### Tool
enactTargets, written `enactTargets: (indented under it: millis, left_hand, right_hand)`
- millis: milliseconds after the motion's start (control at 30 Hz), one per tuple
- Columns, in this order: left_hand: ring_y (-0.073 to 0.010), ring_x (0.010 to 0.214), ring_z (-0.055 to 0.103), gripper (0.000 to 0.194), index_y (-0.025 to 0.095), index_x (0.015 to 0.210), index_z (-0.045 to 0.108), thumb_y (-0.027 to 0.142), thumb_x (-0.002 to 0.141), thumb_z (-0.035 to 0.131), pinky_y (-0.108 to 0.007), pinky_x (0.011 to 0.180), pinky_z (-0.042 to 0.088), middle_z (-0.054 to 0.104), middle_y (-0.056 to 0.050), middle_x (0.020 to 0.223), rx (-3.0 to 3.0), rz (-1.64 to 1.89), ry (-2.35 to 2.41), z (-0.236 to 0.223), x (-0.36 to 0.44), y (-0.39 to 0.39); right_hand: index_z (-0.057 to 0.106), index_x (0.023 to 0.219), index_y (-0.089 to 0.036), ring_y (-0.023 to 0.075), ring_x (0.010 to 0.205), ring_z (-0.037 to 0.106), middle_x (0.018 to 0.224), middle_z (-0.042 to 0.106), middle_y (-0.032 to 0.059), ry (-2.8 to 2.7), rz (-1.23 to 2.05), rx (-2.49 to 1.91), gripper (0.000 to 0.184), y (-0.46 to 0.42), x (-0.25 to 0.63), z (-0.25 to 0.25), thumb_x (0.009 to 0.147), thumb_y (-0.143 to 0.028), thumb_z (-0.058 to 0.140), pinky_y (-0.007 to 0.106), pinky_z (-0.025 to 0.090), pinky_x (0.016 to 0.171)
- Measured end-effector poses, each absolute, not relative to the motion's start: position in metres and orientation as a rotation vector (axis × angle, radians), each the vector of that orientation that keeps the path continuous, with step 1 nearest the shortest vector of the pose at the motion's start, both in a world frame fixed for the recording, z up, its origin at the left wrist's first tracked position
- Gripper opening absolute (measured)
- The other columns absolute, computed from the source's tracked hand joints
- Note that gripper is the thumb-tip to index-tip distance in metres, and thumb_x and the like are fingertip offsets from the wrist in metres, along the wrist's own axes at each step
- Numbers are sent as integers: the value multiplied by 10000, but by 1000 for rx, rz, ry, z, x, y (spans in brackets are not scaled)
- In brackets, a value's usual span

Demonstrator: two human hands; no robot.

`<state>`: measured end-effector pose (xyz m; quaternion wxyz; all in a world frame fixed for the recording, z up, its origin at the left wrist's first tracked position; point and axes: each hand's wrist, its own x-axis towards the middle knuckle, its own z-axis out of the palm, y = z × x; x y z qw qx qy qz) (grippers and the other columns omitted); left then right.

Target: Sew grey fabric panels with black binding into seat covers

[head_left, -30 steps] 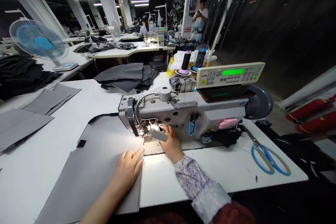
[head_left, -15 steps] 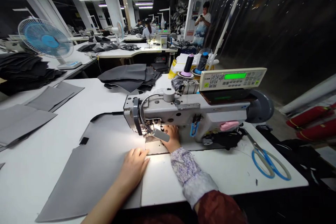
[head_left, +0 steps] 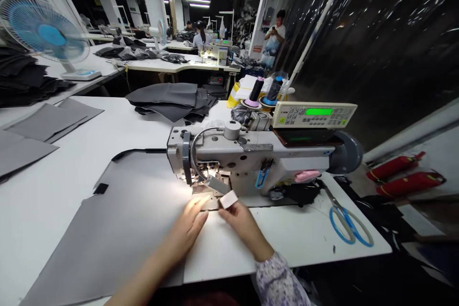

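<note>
Carefully, the right hand (head_left: pixel 242 220) pinches a small pale block (head_left: pixel 228 199) with flat faces, before the hard metal sewing machine (head_left: pixel 247 153). The left hand (head_left: pixel 188 227), fingers nearly straight, grips nothing and rests by the edge of a smooth grey sheet (head_left: pixel 118 220), flat on the white desk (head_left: pixel 222 258). A cylindrical lamp (head_left: pixel 217 184) partly covers the needle area; blue-handled scissors (head_left: pixel 348 227) lie rightward.

Lamp (head_left: pixel 217 184) glare, dim distance, stretched edges
</note>
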<state>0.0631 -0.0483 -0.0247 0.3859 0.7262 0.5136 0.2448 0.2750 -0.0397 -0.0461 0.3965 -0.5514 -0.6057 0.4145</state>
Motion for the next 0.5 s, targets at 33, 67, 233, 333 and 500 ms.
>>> enactTargets:
  millis: [33, 67, 233, 333, 500]
  left_hand:
    - [-257, 1330, 496, 468, 259, 1338, 617, 496, 1001, 396, -419, 1156, 378, 555, -76, 1442, 1776, 640, 1230, -20, 67, -47]
    - [-258, 1299, 527, 454, 249, 1259, 668, 514, 990, 415, -400, 1139, 397, 580, -71, 1418, 1707, 651, 1169, -16, 70, -47]
    - [-221, 946, 658, 435, 205, 899, 669, 563, 960, 430, -316, 878, 525, 711, -46, 981, 1498, 794, 1287, 0, 52, -47]
    - [-198, 754, 616, 407, 218, 820, 572, 506, 987, 339, -309, 739, 510, 639, -19, 772, 1706, 794, 1583, 0, 24, -36]
    - [-221, 852, 648, 267, 211, 886, 633, 263, 940, 377, -321, 794, 497, 706, -80, 903, 2201, 424, 1767, -4, 8, 3]
  right_hand:
    - [702, 1076, -167, 219, 830, 669, 908, 720, 65, -1516, 1284, -1246, 400, -48, 266, -43, 867, -507, 665, 334, 534, 774]
    - [692, 1125, -174, 209, 854, 667, 940, 718, 54, -1469, 1497, -1099, 403, -54, 256, -40, 861, -478, 691, 324, 528, 792]
    - [699, 1070, -173, 218, 894, 650, 983, 704, 54, -1607, 1547, -952, 215, -45, 222, -36, 876, -257, 663, 356, 528, 828]
    - [669, 1195, -185, 282, 1271, 522, 1354, 598, 111, -2027, 905, -984, 400, -28, 210, -40, 836, -42, 564, 475, 396, 1116]
    - [647, 1219, -172, 272, 1293, 492, 1254, 629, 110, -2359, 480, -880, 432, -18, 197, -50, 837, -10, 528, 430, 441, 1106]
